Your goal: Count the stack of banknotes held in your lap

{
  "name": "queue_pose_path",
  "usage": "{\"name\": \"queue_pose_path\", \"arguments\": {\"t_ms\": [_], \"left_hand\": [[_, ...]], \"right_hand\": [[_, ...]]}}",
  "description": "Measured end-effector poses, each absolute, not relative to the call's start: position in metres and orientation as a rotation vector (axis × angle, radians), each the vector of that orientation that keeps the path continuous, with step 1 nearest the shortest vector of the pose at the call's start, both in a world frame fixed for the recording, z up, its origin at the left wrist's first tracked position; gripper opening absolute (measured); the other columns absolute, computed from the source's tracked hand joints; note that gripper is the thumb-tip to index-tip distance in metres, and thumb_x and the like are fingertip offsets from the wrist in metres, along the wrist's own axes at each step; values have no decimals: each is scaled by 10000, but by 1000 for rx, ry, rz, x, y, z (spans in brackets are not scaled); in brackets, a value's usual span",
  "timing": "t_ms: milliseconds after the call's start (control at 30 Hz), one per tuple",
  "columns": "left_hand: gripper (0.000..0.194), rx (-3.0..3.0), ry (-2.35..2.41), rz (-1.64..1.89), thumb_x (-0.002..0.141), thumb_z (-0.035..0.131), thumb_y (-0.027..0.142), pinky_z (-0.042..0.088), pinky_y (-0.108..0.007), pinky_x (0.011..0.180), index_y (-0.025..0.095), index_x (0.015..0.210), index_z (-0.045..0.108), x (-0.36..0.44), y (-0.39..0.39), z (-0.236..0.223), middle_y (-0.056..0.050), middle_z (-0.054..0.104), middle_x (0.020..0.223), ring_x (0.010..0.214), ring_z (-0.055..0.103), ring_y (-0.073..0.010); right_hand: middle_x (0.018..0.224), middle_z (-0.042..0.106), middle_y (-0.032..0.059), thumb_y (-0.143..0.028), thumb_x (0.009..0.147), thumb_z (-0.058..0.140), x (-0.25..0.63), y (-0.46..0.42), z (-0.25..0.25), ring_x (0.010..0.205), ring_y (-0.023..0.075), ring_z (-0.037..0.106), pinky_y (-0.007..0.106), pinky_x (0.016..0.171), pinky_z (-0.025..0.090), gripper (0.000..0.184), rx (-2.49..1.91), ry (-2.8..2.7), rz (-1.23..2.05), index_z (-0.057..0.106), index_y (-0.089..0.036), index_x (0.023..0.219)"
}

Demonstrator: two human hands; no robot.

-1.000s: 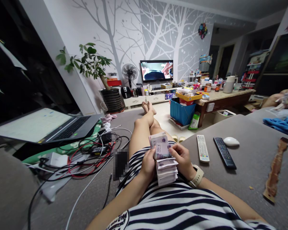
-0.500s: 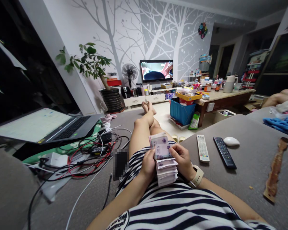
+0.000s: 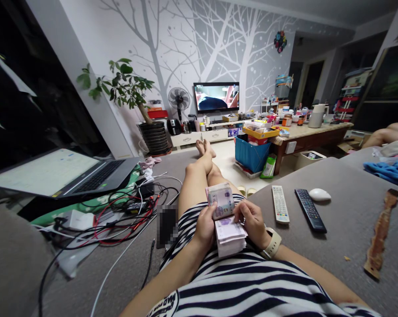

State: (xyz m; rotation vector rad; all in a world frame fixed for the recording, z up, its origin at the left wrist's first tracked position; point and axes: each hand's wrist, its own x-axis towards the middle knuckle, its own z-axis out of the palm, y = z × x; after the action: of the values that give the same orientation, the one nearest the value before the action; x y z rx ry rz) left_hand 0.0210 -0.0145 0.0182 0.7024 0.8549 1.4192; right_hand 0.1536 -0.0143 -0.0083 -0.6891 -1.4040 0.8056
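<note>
A stack of purple-toned banknotes point(image 3: 224, 199) is upright over my lap, the front one showing a 5. My left hand point(image 3: 205, 226) is closed round its left side, thumb on the front. Below the stack, folded-down notes point(image 3: 231, 237) hang toward me in an overlapping bundle. My right hand point(image 3: 254, 224) has its fingers curled in at the upper right of these notes, thumb and fingertips against their edge. The exact pinch is partly hidden. A pale watch point(image 3: 272, 244) is on my right wrist. Striped cloth point(image 3: 251, 286) lies beneath both hands.
To the right on the grey sofa lie a white remote point(image 3: 280, 204), a black remote point(image 3: 310, 210), a white mouse point(image 3: 319, 194) and a brown strip point(image 3: 382, 235). At left are a laptop point(image 3: 99, 174), tangled cables point(image 3: 119, 224) and a blurred-out dark object point(image 3: 167, 226).
One banknote has been turned down from the upright stack onto the folded bundle, uncovering another showing a 5. My right hand's fingers have moved slightly downward; my left hand stays in place.
</note>
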Motion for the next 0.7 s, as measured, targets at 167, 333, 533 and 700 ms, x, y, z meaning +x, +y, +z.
{"name": "queue_pose_path", "arguments": {"t_ms": [167, 333, 533, 700], "left_hand": [[289, 751, 771, 1374, 665, 693, 343, 532, -327, 704, 94, 813, 673, 19, -14, 10, -82, 723, 716, 688, 685, -213], [249, 796, 770, 1315, 655, 714, 264, 497, -259, 634, 97, 831, 659, 16, -17, 14, -60, 714, 703, 601, 643, -149], [266, 805, 773, 1317, 645, 713, 225, 498, -272, 672, 119, 881, 652, 16, -15, 11, -44, 719, 753, 643, 648, -149], [275, 793, 785, 1328, 619, 725, 214, 491, -268, 654, 128, 870, 652, 17, -15, 13, -31, 717, 734, 621, 640, -146]], "right_hand": [[558, 493, -27, -386, 872, 559, 153, -12, -9, 540, 118, 436, 253, 558, 352, 317, -730, -1383, 824, 520, -185, 630], [582, 416, -59, -380, 787, 667, 153, -7, -10, 530, 96, 362, 230, 513, 304, 293, -827, -1294, 792, 474, -191, 671], [579, 412, -52, -436, 820, 609, 154, 1, -14, 549, 103, 366, 233, 526, 315, 334, -903, -1288, 790, 456, -192, 652], [569, 421, -44, -431, 826, 590, 154, 4, -16, 557, 109, 371, 238, 531, 314, 345, -955, -1313, 777, 461, -188, 618]]}}
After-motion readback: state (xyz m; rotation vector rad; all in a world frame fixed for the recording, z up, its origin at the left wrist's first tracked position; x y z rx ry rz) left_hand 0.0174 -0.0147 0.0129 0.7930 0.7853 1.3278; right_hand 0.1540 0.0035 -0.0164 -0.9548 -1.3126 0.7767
